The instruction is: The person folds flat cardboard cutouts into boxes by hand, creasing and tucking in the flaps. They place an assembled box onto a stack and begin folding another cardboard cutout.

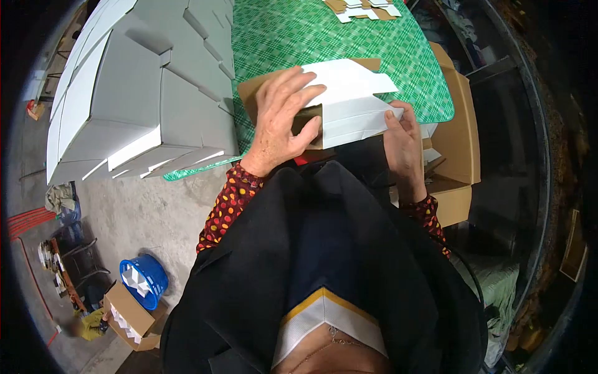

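Note:
A partly folded cardboard box (352,115), white outside and brown inside, is held at the near edge of the table with the green checked cloth (280,37). My left hand (280,118) lies over its left part, fingers spread on the white panel and thumb bent at the opening. My right hand (403,134) pinches the right end of the white flap between thumb and fingers. Flat cut card pieces (361,9) lie at the table's far edge.
Large stacked white cartons (143,93) fill the table's left side. An open brown carton (464,124) stands at the right. Lower left, a blue basket (144,280) and a cardboard box (131,315) with white pieces are on the floor, near a person in yellow (92,325).

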`<state>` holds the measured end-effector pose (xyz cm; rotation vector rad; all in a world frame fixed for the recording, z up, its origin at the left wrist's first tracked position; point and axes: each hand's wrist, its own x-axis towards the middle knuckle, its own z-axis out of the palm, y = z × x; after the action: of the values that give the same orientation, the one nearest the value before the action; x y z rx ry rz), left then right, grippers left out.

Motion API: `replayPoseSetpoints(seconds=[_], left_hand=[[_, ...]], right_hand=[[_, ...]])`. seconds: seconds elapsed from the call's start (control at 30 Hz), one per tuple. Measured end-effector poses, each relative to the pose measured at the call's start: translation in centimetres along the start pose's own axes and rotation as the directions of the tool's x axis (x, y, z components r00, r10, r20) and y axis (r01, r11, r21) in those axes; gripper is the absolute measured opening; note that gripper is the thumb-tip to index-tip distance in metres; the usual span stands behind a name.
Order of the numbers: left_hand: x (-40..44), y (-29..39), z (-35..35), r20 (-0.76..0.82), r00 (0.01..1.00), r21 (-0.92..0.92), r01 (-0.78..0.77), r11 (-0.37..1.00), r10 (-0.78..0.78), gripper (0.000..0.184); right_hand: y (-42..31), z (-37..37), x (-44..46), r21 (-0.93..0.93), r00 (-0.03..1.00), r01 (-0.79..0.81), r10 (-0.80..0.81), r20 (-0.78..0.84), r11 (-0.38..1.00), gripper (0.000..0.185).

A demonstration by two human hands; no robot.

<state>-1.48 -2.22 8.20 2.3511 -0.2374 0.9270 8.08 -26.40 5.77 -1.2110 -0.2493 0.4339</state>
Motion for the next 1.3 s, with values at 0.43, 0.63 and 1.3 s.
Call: replayPoseSetpoints(seconds=[0.43,0.63,1.3], left_hand=[[-5.2,0.5,1.4,-0.112,0.723,-0.736,0.400,0.546,-0.681,0.085],[-3.1,1.6,3.1,0.047,0.822,-0.853,0.329,0.405,-0.568,0.101],[-0.4,-0.8,1.5,-0.117,0.897,-0.788,0.177,0.589,-0.426,0.095]], right_hand=[[1.1,0.0,1.1,0.617,0.996,-0.089,0.077,0.046,0.782,0.030],[1.3,2.9,0.0,0.690,0.978,-0.207,0.167,0.125,0.694,0.026],[-0.4,-1.8,0.1,-0.352,0.988,-0.067,0.111,0.107,0.934,0.024]])
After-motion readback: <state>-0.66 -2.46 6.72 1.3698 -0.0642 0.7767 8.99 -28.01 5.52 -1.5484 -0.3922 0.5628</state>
